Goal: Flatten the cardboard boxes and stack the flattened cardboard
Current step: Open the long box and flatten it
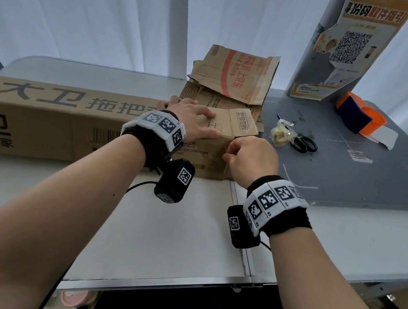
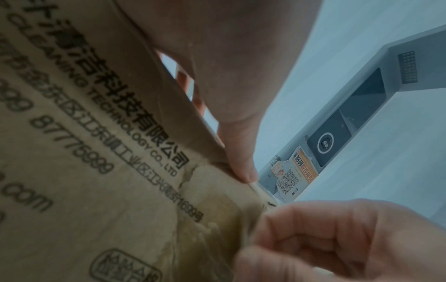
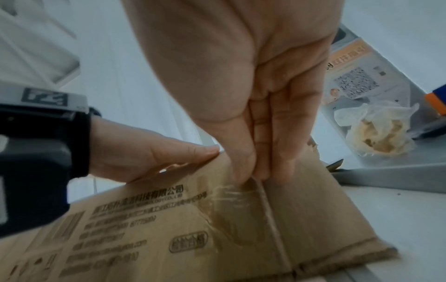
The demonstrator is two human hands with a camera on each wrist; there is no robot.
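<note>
Step now: getting the clear tape [image 3: 224, 192] off the end of the long box [image 1: 48, 119], so the end can open up.
Long box: lying on its side across the white table [image 1: 176, 228], not squashed flat yet, end flaps closed.
Left hand [image 1: 191, 119]: spread flat on top of the long box near its end, fingers straight, pressing down to hold it steady, gripping nothing.
Right hand [image 1: 248, 157]: curled up at the end corner of the box, thumb and fingers [image 3: 243, 164] pinching the edge of the tape right at the fold.
Tape: see-through and wrinkled, stuck over the corner seam; hard to tell how much is loose.
Flat pile [image 1: 234, 86]: flattened cardboard already stacked behind the box end, top sheet with red print.
Other stuff: scissors [image 1: 304, 143] and a ball of old tape [image 1: 281, 135] on the grey mat [image 1: 375, 175], both near the right hand; an orange tape holder [image 1: 359, 117] farther back.
Next move, most likely: pull the tape away from the corner while pressing down hard with the flat hand.
Needs: a tight pinch and a slow steady pull, or the tape may snap or rip the cardboard.
After that: open the flaps, squash the box flat, lay it on the pile.
</note>
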